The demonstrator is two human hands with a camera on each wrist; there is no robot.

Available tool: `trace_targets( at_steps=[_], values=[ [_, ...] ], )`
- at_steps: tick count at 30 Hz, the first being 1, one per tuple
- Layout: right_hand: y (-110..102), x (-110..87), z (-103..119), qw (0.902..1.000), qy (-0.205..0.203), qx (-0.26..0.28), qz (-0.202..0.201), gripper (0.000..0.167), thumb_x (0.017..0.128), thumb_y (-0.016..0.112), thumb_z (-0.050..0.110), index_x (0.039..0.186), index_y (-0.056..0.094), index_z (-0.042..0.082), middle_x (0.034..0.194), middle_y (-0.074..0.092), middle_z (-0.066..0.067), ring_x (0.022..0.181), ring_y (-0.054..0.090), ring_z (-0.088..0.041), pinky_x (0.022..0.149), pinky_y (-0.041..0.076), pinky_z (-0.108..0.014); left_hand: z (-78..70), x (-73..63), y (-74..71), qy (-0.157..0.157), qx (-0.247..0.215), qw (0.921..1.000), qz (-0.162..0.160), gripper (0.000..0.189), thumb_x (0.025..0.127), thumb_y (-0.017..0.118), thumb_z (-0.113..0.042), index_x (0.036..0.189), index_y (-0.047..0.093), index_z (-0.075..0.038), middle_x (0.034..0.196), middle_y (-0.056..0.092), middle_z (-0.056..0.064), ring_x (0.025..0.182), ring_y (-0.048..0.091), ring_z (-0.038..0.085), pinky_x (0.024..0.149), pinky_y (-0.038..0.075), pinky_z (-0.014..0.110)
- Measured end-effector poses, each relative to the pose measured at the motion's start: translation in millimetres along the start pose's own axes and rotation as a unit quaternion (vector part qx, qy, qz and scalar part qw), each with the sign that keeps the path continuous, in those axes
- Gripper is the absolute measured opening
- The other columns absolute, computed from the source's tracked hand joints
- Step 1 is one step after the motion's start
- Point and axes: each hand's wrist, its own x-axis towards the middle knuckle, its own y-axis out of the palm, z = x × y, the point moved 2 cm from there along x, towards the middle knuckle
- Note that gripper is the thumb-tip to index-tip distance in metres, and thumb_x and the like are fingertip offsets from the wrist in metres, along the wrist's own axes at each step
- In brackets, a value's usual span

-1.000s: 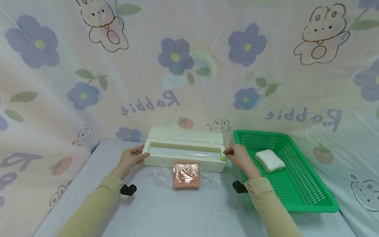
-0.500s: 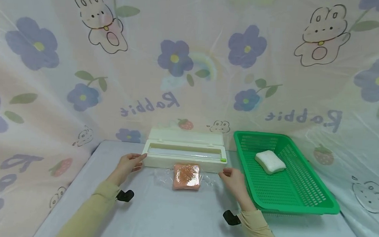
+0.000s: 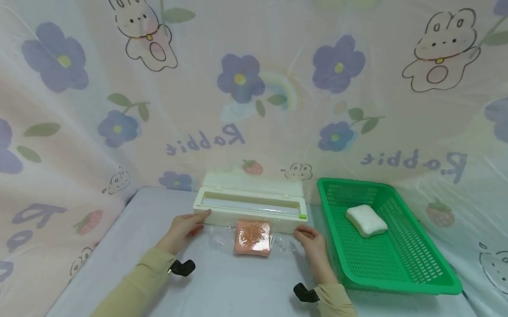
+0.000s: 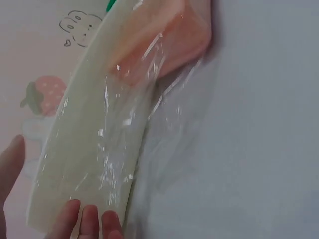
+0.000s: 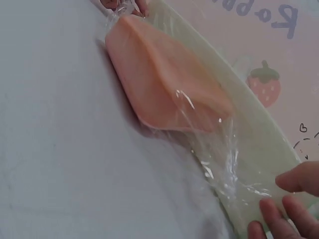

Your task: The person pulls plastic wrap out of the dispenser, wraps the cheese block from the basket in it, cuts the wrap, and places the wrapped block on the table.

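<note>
A pink bread-slice-shaped piece lies under clear plastic film in front of a white cling film dispenser, its lid raised and a film roll inside. My left hand is at the dispenser's front left, beside the film's left end. In the left wrist view its fingertips lie near the film, thumb apart. At the right front corner is my right hand. The right wrist view shows its thumb and fingers parted by the film's edge. Whether either hand touches the film is unclear.
A green plastic basket stands on the right, holding a white cushion-shaped piece. A small green tab sits at the dispenser's right end. Behind everything hangs a printed curtain; a pale cloth covers the table.
My right hand has left the dispenser's upper right end and come down to its front corner. My left hand has slid from the left end toward the front. The view has shifted slightly.
</note>
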Motion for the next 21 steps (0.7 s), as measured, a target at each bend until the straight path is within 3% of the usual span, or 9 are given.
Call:
trace_targets(
  at_steps=[3, 8, 12, 21],
  values=[
    [2, -0.2, -1, 0.9995, -0.010, 0.029, -0.011, 0.028, 0.086, 0.069, 0.006, 0.110, 0.060, -0.007, 0.091, 0.067, -0.005, 0.077, 0.058, -0.004, 0.066, 0.044, -0.019, -0.9, -0.9, 6.0, -0.006, -0.031, 0.9994, -0.013, 0.063, 0.074, 0.083, -0.040, 0.113, 0.059, 0.004, 0.099, 0.066, 0.009, 0.085, 0.060, 0.020, 0.073, 0.046, 0.028],
    [2, -5.5, -4, 0.9969, -0.045, 0.062, -0.015, 0.020, 0.084, 0.071, 0.007, 0.102, 0.066, 0.000, 0.084, 0.067, -0.002, 0.074, 0.057, -0.006, 0.062, 0.041, -0.020, 1.2, -0.8, 11.7, -0.004, -0.029, 0.9989, -0.037, 0.042, 0.075, 0.083, -0.033, 0.096, 0.066, -0.001, 0.085, 0.066, 0.003, 0.079, 0.058, 0.019, 0.063, 0.043, 0.025],
    [1, -4.4, -3, 0.9990, -0.023, 0.038, -0.009, 0.022, 0.087, 0.067, 0.006, 0.107, 0.067, -0.002, 0.087, 0.065, 0.000, 0.078, 0.054, -0.009, 0.065, 0.043, -0.023, 3.6, 0.1, 13.5, -0.001, -0.024, 0.9986, -0.046, 0.030, 0.079, 0.080, -0.029, 0.089, 0.068, -0.004, 0.083, 0.066, 0.002, 0.076, 0.056, 0.018, 0.062, 0.042, 0.025],
    [3, 3.7, -6, 0.9997, 0.021, 0.007, -0.002, 0.033, 0.087, 0.072, 0.015, 0.113, 0.064, -0.003, 0.089, 0.062, 0.001, 0.079, 0.050, -0.012, 0.061, 0.039, -0.025, 7.5, 1.5, 14.6, 0.007, -0.032, 0.9980, -0.055, 0.021, 0.083, 0.076, -0.018, 0.094, 0.069, -0.002, 0.078, 0.066, -0.001, 0.073, 0.056, 0.015, 0.062, 0.042, 0.024]
  ],
)
